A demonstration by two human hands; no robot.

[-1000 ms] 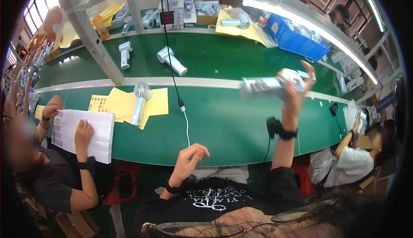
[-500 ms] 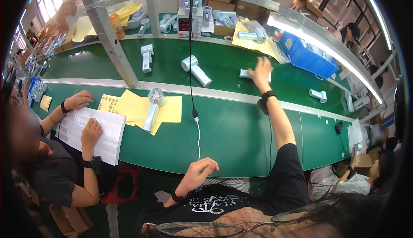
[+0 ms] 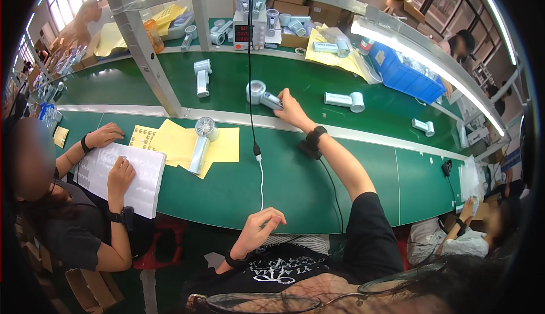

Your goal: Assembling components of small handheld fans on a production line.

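My right hand (image 3: 292, 111) reaches over the metal rail and has its fingers closed around the handle end of a light-blue handheld fan (image 3: 258, 91) lying on the far green strip. My left hand (image 3: 257, 233) rests at the near table edge with curled fingers. A white cable (image 3: 262, 186) runs down to the edge beside it; whether the fingers hold anything is hidden. Another handheld fan (image 3: 343, 101) lies to the right of my right hand. One more fan (image 3: 202, 78) lies to the left, and a smaller-looking one (image 3: 423, 127) at the far right.
A fan (image 3: 198, 149) lies on yellow sheets (image 3: 227, 144) at the left, next to a co-worker writing on a paper stack (image 3: 128, 175). Behind stand a power supply (image 3: 243, 36) and a blue crate (image 3: 406, 73). A metal post (image 3: 145, 53) and a light tube (image 3: 431, 67) frame the bench.
My right hand has left the right-hand fan and moved left onto the handle of the middle one. The fans on the far strip have shifted slightly right. My left hand stays nearly still.
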